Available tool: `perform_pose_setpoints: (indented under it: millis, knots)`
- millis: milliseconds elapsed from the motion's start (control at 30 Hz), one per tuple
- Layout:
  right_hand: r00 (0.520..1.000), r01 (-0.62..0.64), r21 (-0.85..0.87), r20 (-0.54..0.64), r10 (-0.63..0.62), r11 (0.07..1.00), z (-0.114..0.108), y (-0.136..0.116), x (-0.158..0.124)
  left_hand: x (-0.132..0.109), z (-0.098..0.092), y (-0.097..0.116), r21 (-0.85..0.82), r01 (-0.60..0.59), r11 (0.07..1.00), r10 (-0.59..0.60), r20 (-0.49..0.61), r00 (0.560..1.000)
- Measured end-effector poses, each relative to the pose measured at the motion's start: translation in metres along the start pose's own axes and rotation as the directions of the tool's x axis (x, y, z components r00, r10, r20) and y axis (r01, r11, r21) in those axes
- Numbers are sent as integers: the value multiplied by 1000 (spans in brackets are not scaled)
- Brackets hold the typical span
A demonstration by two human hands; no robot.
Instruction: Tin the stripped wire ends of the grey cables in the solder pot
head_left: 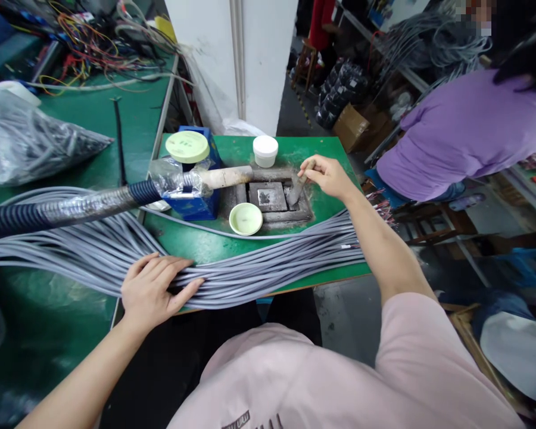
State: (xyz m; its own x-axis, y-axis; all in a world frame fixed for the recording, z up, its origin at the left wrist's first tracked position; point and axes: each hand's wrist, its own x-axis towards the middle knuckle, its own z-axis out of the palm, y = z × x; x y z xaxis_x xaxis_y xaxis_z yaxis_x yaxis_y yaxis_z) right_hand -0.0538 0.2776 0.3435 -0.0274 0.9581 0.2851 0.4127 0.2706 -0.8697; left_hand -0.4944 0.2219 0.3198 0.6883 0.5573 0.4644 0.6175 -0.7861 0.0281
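A thick bundle of grey cables (250, 271) lies across the front of the green table. My left hand (154, 286) rests on the bundle with its fingers spread. At the right, my right hand (324, 174) pinches the handle of a small scraper (296, 189). The scraper's flat blade points down at the right side of a dark square metal pot (268, 196) set in a sooty frame. A small pale-green dish (245, 219) stands in front of the pot, and a white lidded tub (265, 151) stands behind it.
A ribbed hose (143, 193) with a pale nozzle lies over a blue box (190, 205) towards the pot. A pale-green lid (187, 146) tops the box. Bagged cables (36, 134) lie at the left. A person in purple (464, 131) is at the right.
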Motion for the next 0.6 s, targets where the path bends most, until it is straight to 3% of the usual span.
perform_pose_setpoints:
  millis: [233, 367, 467, 600]
  knots:
    - [976, -213, 149, -8, 216, 966, 0, 28, 22, -2, 0, -2, -38, 44, 998, -43, 44, 998]
    - [938, -333, 174, -36, 344, 927, 0, 36, 32, 4, -9, 7, -207, 152, 966, -142, 63, 988]
    - [938, -331, 122, -62, 340, 936, 5, 45, 44, 27, -34, 36, -492, 189, 850, -172, 81, 982]
    - [963, -228, -141, -180, 201, 964, 5, 61, 62, 57, -92, 88, -783, 49, 620, 47, 100, 994]
